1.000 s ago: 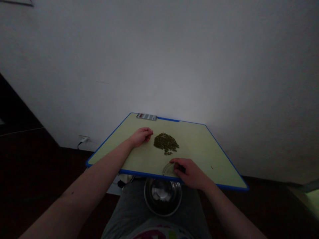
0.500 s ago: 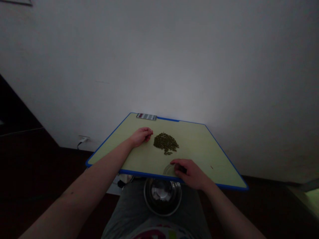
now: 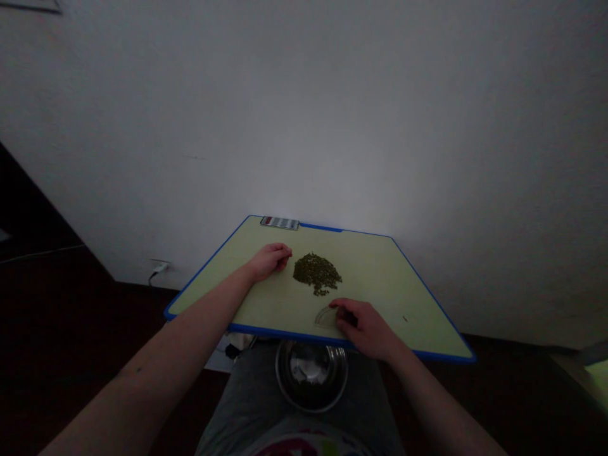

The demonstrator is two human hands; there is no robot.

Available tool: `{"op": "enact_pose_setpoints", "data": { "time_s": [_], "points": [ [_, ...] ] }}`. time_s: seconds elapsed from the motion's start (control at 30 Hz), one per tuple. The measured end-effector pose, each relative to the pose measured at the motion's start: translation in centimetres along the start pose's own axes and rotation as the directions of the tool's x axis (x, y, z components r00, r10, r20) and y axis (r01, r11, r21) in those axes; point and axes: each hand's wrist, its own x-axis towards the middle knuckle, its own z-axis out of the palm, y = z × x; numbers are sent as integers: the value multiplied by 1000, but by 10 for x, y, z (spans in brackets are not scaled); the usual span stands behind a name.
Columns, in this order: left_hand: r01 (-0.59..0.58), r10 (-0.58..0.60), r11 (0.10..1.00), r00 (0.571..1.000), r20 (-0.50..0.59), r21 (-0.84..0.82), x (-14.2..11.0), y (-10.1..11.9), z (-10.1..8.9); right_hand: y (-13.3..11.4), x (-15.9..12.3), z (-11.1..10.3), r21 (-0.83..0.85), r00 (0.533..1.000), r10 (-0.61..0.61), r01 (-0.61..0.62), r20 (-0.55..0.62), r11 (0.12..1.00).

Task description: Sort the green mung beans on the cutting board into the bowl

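A pile of small dark green beans (image 3: 315,271) lies on the pale yellow-green table top (image 3: 375,272), with a few loose ones along its near side. Just left of the pile, my left hand (image 3: 270,261) rests on the table with its fingers closed; whatever they may hold is hidden. A clear plastic protractor (image 3: 325,317) lies close to the table's near edge. My right hand (image 3: 361,324) grips it from the right, thumb and fingers curled round its right part, which they hide.
On my lap, below the near edge, sits a shiny metal bowl (image 3: 311,380) with dark bits inside. A flat printed card or device (image 3: 280,223) lies at the far left edge. A thin brown sliver (image 3: 405,319) is on the right. Behind stands a wall (image 3: 332,126).
My right hand has shifted slightly right and away from me, along with the protractor. My left hand and the bean pile look the same.
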Motion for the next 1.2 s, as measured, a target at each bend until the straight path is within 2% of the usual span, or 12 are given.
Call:
{"op": "enact_pose_setpoints", "data": {
  "time_s": [0.23, 0.47, 0.83, 1.2],
  "points": [
    [-8, 8, 1000, 1000, 3, 1, 1, -1, -1, 10, 8, 0, -154, 980, 102, -129, -172, 980],
    [-27, 28, 1000, 1000, 10, -9, 2, -3, -2, 21, 17, -2, -232, 959, 153, -209, -239, 950],
    [-14, 14, 1000, 1000, 11, -12, 1, -1, 0, 26, 22, -2, -234, 954, 147, -211, -260, 949],
    [7, -7, 1000, 1000, -4, -9, -1, 1, 0, 23, 24, -4, -144, 981, 95, -120, -168, 982]
  ]
}}
